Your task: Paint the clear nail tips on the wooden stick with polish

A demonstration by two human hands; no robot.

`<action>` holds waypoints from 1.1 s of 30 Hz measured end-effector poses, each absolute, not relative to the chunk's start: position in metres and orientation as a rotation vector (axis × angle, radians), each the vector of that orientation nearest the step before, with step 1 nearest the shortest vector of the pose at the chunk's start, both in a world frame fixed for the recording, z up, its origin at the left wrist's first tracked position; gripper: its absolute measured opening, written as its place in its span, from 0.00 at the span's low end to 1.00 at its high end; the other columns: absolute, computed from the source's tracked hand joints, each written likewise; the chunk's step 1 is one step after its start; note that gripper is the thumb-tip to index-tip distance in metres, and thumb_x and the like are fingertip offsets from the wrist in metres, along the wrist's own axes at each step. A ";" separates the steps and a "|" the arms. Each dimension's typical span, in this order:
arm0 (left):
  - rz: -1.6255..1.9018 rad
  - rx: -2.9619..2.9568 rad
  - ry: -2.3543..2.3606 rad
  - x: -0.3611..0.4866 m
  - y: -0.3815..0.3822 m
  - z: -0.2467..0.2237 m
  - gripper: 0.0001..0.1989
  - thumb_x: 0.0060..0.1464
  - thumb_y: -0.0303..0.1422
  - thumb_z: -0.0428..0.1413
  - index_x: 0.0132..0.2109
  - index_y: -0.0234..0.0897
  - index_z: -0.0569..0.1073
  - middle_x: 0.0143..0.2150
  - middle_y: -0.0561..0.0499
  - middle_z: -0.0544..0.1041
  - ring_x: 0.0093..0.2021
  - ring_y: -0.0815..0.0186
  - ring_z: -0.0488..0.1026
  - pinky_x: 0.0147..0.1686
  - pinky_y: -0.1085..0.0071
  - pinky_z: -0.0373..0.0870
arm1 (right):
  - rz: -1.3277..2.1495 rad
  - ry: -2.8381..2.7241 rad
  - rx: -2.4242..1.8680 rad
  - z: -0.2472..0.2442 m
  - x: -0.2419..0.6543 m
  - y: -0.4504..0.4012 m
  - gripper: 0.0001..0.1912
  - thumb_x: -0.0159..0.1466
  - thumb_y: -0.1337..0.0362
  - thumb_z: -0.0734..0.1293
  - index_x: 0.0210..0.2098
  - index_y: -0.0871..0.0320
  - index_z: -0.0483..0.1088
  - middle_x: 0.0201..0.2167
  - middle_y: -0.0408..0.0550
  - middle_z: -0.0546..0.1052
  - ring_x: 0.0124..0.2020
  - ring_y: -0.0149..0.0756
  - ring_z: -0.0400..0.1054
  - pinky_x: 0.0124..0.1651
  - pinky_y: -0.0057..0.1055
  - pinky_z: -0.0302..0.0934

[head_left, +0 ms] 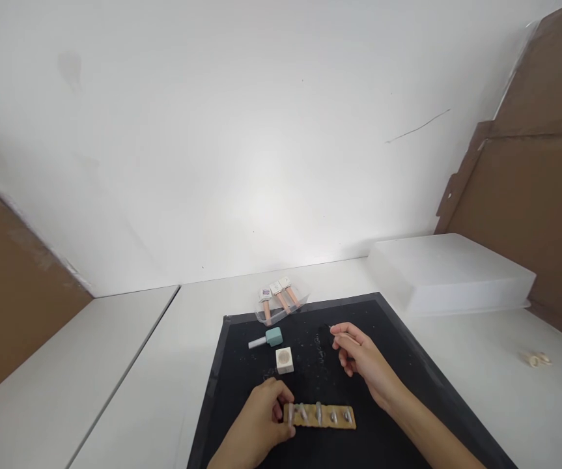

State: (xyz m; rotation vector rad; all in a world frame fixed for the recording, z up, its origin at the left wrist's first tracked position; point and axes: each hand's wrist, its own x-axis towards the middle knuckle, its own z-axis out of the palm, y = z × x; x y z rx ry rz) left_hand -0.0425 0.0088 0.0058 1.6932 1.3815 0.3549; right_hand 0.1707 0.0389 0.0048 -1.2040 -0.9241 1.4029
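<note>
Hands: closest to the cam. Left hand [264,410] is low, back of it facing up, thumb and index pinching the left end of the strip [326,418]. Right hand [359,358] hangs farther out over the mat [378,430], forearm angled in from lower right, fingertips bunched close together. Might be something thin and dark in there, but it's too tiny, so can't tell if it's holding anything.
Wall: white [212,130], a bit scuffed, brown panels [539,215] either side.
Tabletop: white too [163,378], dark seam on the left.
Mat: black, with pale flecks around the middle.
Box: white plastic [456,267], back right, just beside the mat.
Tray: clear [305,298], at the mat's far edge, three pink-handled bottles [282,296] lying in it.
Strip: tan, on the near part of the mat, five clear tips [318,413] in a row across it. I'd call the laying-out done; a couple look darker underneath, but which ones are finished or left, no clue.
Teal bottle: on its side [274,336], near the tray.
Cube: whitish [284,360], round tan mark on top, between teal bottle and strip.
Bits: small cream ones [537,359], far right.
</note>
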 end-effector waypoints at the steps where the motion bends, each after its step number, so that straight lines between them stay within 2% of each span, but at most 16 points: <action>1: 0.340 1.712 1.386 -0.045 0.009 0.007 0.13 0.34 0.23 0.53 0.33 0.35 0.70 0.30 0.55 0.65 0.29 0.70 0.63 0.28 0.74 0.59 | 1.406 -0.929 -1.204 0.005 0.171 0.039 0.07 0.55 0.62 0.63 0.33 0.56 0.66 0.22 0.37 0.65 0.17 0.24 0.57 0.15 0.20 0.49; 7: 0.310 1.843 1.525 -0.062 0.012 0.016 0.13 0.38 0.22 0.47 0.33 0.37 0.69 0.34 0.52 0.68 0.30 0.68 0.65 0.31 0.72 0.61 | 1.431 -0.962 -1.210 0.005 0.167 0.037 0.06 0.55 0.63 0.62 0.32 0.57 0.66 0.22 0.37 0.65 0.17 0.24 0.56 0.15 0.20 0.48; 11: 0.490 1.911 1.655 -0.061 0.018 0.012 0.08 0.46 0.27 0.45 0.33 0.37 0.68 0.32 0.50 0.69 0.30 0.66 0.66 0.32 0.69 0.63 | 1.456 -0.987 -1.207 0.007 0.164 0.036 0.06 0.55 0.62 0.62 0.31 0.57 0.65 0.21 0.37 0.65 0.16 0.24 0.56 0.15 0.20 0.48; 15: 0.679 1.950 1.683 -0.056 0.021 0.003 0.14 0.50 0.33 0.46 0.44 0.38 0.69 0.43 0.45 0.71 0.41 0.60 0.68 0.42 0.64 0.64 | 1.467 -1.037 -1.192 0.010 0.161 0.034 0.06 0.56 0.62 0.62 0.32 0.57 0.66 0.21 0.37 0.64 0.16 0.24 0.56 0.15 0.21 0.48; 18: 0.768 1.913 1.633 -0.053 0.022 -0.001 0.21 0.50 0.34 0.49 0.53 0.40 0.65 0.52 0.43 0.68 0.50 0.57 0.65 0.48 0.61 0.62 | 1.453 -1.081 -1.208 0.012 0.159 0.032 0.06 0.55 0.62 0.61 0.32 0.57 0.65 0.21 0.37 0.64 0.17 0.25 0.56 0.16 0.21 0.48; 20: 0.819 1.885 1.592 -0.052 0.023 -0.003 0.23 0.50 0.34 0.50 0.55 0.40 0.64 0.53 0.43 0.68 0.53 0.55 0.63 0.51 0.59 0.59 | 1.448 -1.100 -1.219 0.012 0.158 0.031 0.06 0.55 0.63 0.61 0.32 0.57 0.65 0.21 0.37 0.64 0.16 0.25 0.56 0.16 0.21 0.48; 23: 0.873 1.905 1.510 -0.050 0.025 -0.004 0.20 0.50 0.33 0.50 0.52 0.41 0.67 0.51 0.44 0.71 0.53 0.55 0.63 0.52 0.59 0.57 | 1.455 -1.124 -1.224 0.011 0.156 0.030 0.06 0.55 0.62 0.61 0.32 0.57 0.66 0.20 0.36 0.64 0.16 0.25 0.56 0.16 0.21 0.48; 27: 0.904 1.938 1.480 -0.047 0.026 -0.005 0.15 0.50 0.31 0.50 0.46 0.41 0.71 0.45 0.45 0.74 0.49 0.55 0.66 0.50 0.59 0.59 | 1.450 -1.141 -1.223 0.010 0.156 0.030 0.06 0.55 0.61 0.62 0.31 0.57 0.66 0.20 0.37 0.64 0.15 0.25 0.56 0.16 0.22 0.48; 33: 1.006 1.856 1.454 -0.043 0.022 0.003 0.12 0.50 0.32 0.51 0.43 0.42 0.71 0.43 0.47 0.74 0.44 0.59 0.69 0.45 0.63 0.64 | 1.413 -1.160 -1.202 0.011 0.157 0.031 0.09 0.57 0.58 0.62 0.31 0.57 0.66 0.20 0.37 0.64 0.16 0.25 0.56 0.16 0.21 0.48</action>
